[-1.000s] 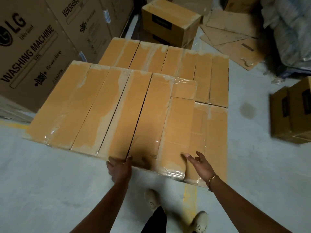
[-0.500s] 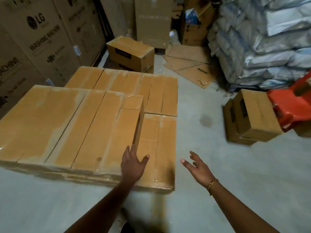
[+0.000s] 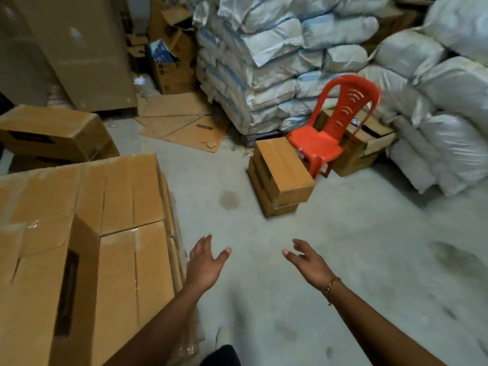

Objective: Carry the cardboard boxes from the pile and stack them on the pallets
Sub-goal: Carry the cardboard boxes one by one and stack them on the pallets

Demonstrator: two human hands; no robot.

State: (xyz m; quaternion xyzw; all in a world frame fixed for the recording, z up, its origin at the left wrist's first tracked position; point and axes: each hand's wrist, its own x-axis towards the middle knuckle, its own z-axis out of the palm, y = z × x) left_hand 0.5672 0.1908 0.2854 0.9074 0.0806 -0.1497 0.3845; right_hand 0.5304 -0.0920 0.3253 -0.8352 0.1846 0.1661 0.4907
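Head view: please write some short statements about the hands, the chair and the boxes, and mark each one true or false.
1. The left hand and the right hand hold nothing. True.
2. The red chair lies tipped over on its side. False: it stands upright.
3. Two cardboard boxes are stacked one on the other beside the chair. True.
4. The white sacks are piled on the seat of the chair. False: they are piled behind it.
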